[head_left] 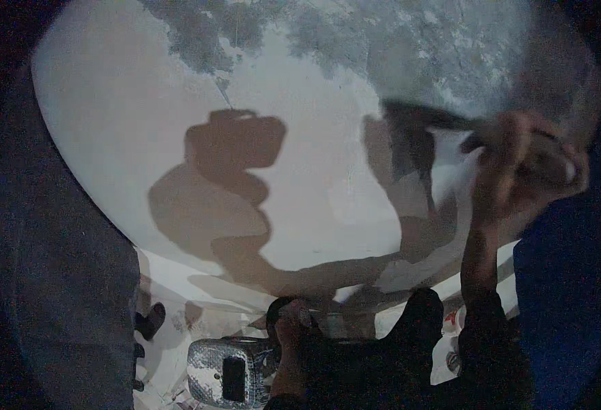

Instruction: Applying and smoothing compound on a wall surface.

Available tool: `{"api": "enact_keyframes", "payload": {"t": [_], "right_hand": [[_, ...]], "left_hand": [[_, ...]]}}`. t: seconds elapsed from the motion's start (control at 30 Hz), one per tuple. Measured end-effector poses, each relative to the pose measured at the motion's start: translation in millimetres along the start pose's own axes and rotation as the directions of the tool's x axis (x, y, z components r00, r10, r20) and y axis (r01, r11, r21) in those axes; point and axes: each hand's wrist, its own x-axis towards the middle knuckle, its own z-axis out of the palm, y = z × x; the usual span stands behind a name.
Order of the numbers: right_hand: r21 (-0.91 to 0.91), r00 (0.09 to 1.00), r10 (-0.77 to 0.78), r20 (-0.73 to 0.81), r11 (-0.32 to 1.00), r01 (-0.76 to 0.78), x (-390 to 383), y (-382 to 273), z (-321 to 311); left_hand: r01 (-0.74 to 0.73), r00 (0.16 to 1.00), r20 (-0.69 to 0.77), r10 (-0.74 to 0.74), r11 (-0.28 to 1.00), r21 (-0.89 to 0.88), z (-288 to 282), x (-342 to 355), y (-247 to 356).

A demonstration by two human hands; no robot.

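A wide, dark-bladed smoothing tool, like a plastering trowel, lies edge-on against a pale wall. My right hand is wrapped round its handle at the upper right; motion blurs the fingers and tool. White coating covers the lower and left wall, while mottled grey patches show along the top. Low in the middle, my left hand is closed near my dark-clothed leg. Poor light hides what it holds, if anything.
Shadows of my head and arms fall across the wall. Below stands a silver, dimpled metallic box with a dark rectangular panel. Dark grey and blue surfaces flank the wall. Small items on the floor at lower left are unclear.
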Motion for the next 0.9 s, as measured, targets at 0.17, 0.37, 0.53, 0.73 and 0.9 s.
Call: {"api": "enact_keyframes", "payload": {"t": [0.17, 0.37, 0.53, 0.73, 0.9], "right_hand": [[0.123, 0.974, 0.175, 0.144, 0.973, -0.193, -8, -11, -6], [0.167, 0.986, -0.107, 0.125, 0.982, 0.085, -14, -9, 2], [0.261, 0.984, -0.169, 0.048, 0.953, 0.151, -12, -6, 1], [0.381, 0.992, 0.122, -0.020, 0.919, -0.105, 0, -17, 1], [0.286, 0.992, 0.122, -0.025, 0.952, -0.110, 0, -10, 9]], "left_hand": [[-0.082, 0.560, 0.761, -0.327, 0.892, 0.444, -15, -109, -6], [-0.176, 0.973, -0.053, 0.223, 0.874, 0.453, 2, -30, -7], [-0.062, 0.980, -0.197, 0.034, 0.988, -0.139, -15, 9, 4], [-0.050, 0.998, -0.010, 0.054, 0.967, 0.251, 0, -17, -1], [-0.085, 0.988, 0.151, -0.012, 0.779, 0.621, 8, -46, -1]]}}
